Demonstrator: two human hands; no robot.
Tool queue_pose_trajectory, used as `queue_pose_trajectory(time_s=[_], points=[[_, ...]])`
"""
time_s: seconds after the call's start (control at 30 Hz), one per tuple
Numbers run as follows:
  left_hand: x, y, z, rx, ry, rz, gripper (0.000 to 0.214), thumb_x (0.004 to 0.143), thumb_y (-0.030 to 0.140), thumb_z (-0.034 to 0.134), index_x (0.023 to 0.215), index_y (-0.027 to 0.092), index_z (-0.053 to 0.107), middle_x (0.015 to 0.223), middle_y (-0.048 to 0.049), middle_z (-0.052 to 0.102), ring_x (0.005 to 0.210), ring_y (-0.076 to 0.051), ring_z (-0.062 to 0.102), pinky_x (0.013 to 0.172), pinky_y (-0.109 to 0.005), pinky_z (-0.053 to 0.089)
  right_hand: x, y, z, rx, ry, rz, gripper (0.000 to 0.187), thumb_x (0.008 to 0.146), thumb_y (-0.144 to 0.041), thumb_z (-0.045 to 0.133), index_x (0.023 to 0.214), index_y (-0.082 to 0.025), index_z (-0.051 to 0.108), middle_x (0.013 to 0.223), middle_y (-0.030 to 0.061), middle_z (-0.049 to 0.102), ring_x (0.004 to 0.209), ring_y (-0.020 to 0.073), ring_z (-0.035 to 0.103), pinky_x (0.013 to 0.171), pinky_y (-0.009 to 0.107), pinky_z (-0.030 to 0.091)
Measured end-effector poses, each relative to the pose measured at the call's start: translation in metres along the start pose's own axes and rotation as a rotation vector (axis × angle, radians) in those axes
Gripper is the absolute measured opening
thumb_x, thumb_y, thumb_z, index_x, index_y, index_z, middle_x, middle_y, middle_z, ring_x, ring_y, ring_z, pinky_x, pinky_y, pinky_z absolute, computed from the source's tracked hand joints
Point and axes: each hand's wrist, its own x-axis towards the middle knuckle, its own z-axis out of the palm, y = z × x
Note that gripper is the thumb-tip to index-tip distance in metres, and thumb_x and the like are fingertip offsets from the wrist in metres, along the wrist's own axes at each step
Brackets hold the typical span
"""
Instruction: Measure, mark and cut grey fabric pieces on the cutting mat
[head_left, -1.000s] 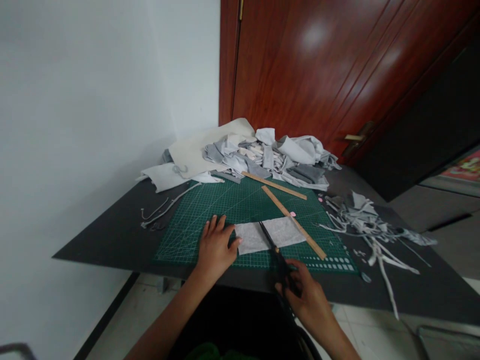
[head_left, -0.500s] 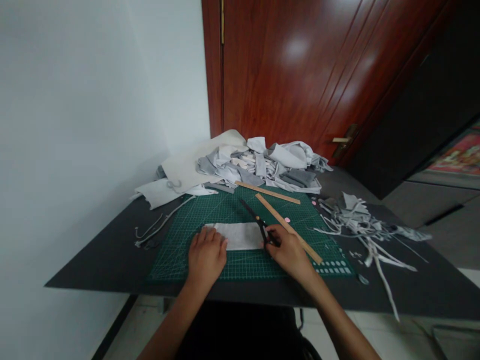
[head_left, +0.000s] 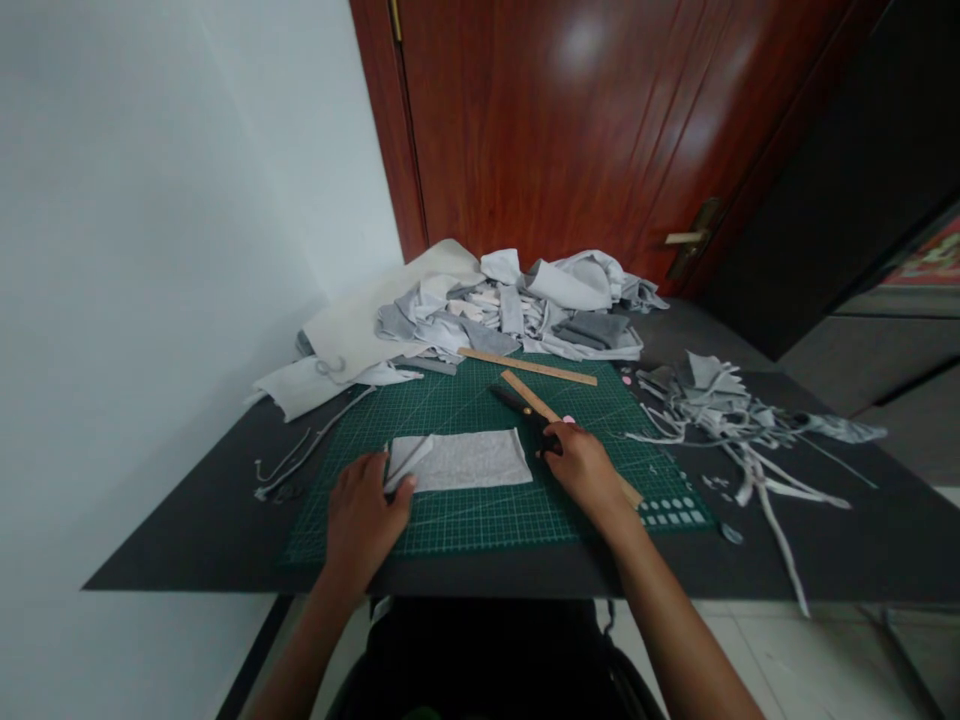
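Note:
On the green cutting mat (head_left: 450, 525) lies a rectangular piece of light grey fabric (head_left: 472, 460), with a narrow diagonal fold at its left end. My left hand (head_left: 364, 520) rests at that left end. Its thumb is spread apart from the fingers and touches the lower left corner, while the fingertips meet the left edge. My right hand (head_left: 585, 470) is closed round the handles of black scissors (head_left: 517, 403), right of the fabric. The scissors point up and left, crossing over a wooden ruler (head_left: 626, 490) that runs partly beneath my right hand.
A second wooden ruler (head_left: 529, 367) lies near the mat's back edge. Behind it is a heap of grey and white cloth (head_left: 577, 290). Fabric scraps and strips (head_left: 720, 400) pile up on the right of the dark table (head_left: 187, 530); thin cords (head_left: 322, 440) lie on the left.
My left hand has slid left off the fabric's top to its end, uncovering the folded strip. My right hand and the scissors have moved right, away from the fabric. The view has shifted slightly.

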Motion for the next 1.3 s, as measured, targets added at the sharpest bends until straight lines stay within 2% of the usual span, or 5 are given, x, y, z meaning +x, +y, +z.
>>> queue_pose_trajectory(time_s=[0.27,0.47,0.63,1.07,1.3], points=[[-0.013,-0.012,-0.011,-0.182,0.001,-0.061,0.023,0.091,0.041,0.051,0.085,0.022,0.063,0.101,-0.0108,0.067,0.104,-0.031,0.061,0.100,-0.046,0.050,0.007,0.019,0.009,0.056,-0.020,-0.049,0.031,0.079,-0.008,0.072,0.109,-0.012,0.070,0.114,0.0140,0.068,0.111,0.0269,0.066,0.102,0.038,0.049],[-0.014,-0.013,-0.015,-0.201,-0.023,-0.170,0.034,0.096,0.048,0.044,0.092,0.022,0.065,0.093,-0.0093,0.070,0.095,-0.030,0.064,0.090,-0.044,0.051,0.002,0.016,-0.002,0.102,-0.116,-0.113,0.035,0.081,-0.006,0.068,0.114,-0.016,0.068,0.120,0.0117,0.064,0.118,0.0251,0.063,0.109,0.039,0.046],[-0.017,-0.020,-0.009,-0.207,0.031,-0.117,0.044,0.086,0.057,0.058,0.103,0.018,0.070,0.107,-0.0128,0.070,0.107,-0.034,0.061,0.101,-0.048,0.048,0.001,0.015,-0.005,0.049,-0.141,-0.153,0.034,0.085,-0.005,0.062,0.117,-0.015,0.067,0.121,0.0129,0.062,0.120,0.0248,0.061,0.112,0.038,0.044],[-0.021,-0.046,-0.026,-0.263,-0.041,-0.062,0.037,0.089,0.055,0.052,0.074,0.024,0.065,0.084,-0.0080,0.070,0.093,-0.031,0.061,0.093,-0.046,0.046,-0.003,-0.005,-0.012,-0.246,-0.140,-0.158,0.036,0.087,-0.009,0.059,0.121,-0.011,0.069,0.123,0.0172,0.067,0.116,0.0277,0.064,0.109,0.036,0.045],[-0.024,-0.063,-0.027,-0.300,0.050,-0.294,0.036,0.091,0.054,0.048,0.084,0.023,0.064,0.078,-0.0046,0.068,0.073,-0.025,0.064,0.071,-0.037,0.051,-0.005,-0.015,-0.014,-0.340,-0.117,-0.156,0.036,0.087,-0.010,0.056,0.120,-0.013,0.070,0.121,0.0161,0.069,0.114,0.0277,0.065,0.102,0.034,0.047]])
